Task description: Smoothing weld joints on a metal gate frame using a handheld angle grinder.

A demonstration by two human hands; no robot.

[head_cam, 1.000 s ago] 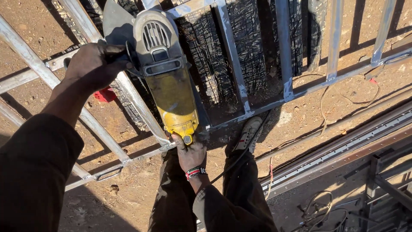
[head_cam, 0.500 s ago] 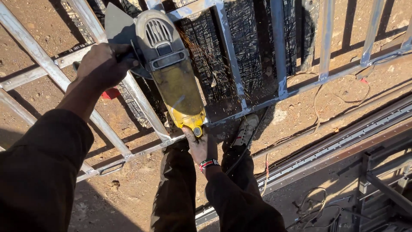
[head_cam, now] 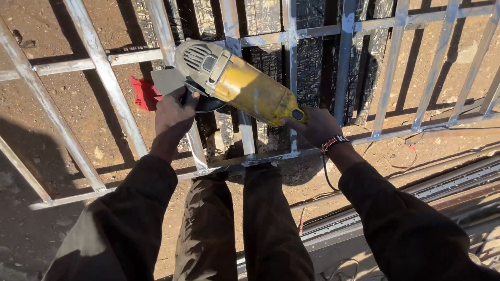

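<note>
Grinder: the yellow angle grinder (head_cam: 245, 83) had swung from upright to pointing at ten o'clock, low over the metal grille (head_cam: 109, 83).
Left hand (head_cam: 174, 112): fingers wrapped round the side handle.
Right hand (head_cam: 315, 125): fingers closed on the tail.
Meaning: likely repositioned for another bar.

Scuffed yellow plastic grinder (head_cam: 245, 86), dull, probably steel, grille (head_cam: 107, 78)

Dirt ground (head_cam: 62, 109) — metal grille (head_cam: 109, 83), red rag (head_cam: 143, 93).

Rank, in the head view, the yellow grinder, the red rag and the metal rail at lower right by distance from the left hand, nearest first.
1. Yellow grinder: gripped by the left hand.
2. Red rag: on the ground just beyond it.
3. Metal rail: far lower right.
</note>
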